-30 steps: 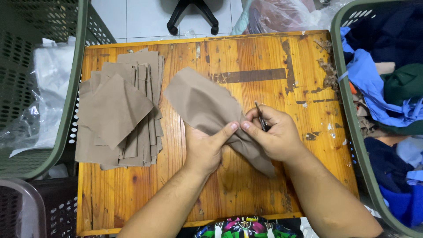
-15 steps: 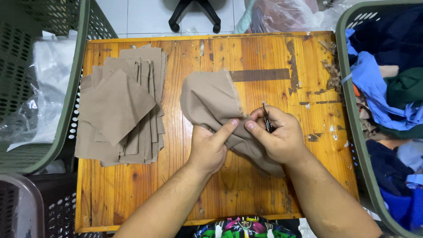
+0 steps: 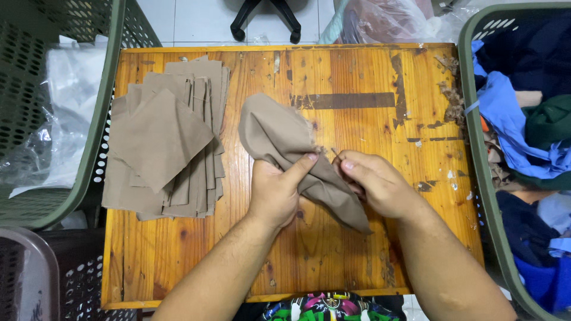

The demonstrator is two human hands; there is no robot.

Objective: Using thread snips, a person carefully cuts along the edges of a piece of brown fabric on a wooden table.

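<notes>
My left hand (image 3: 276, 190) and my right hand (image 3: 377, 184) both grip one tan fabric piece (image 3: 279, 134) over the middle of a wooden table (image 3: 357, 77). The cloth is bunched between the two hands, its free end lying up and to the left on the wood. A thin dark tool tip (image 3: 335, 154) pokes out above my right fingers at the cloth's edge. To the left lies a stack of tan fabric pieces (image 3: 163, 145), fanned out flat.
A green basket (image 3: 493, 196) of blue, dark and green clothes stands along the right edge. Another green basket (image 3: 98, 128) with clear plastic sits at the left, a dark basket (image 3: 35, 279) below it. An office chair base (image 3: 264, 15) is beyond the table.
The tan piece has been gathered in closer between my hands, its free end drawn in toward them. The stack on the left is unchanged.
</notes>
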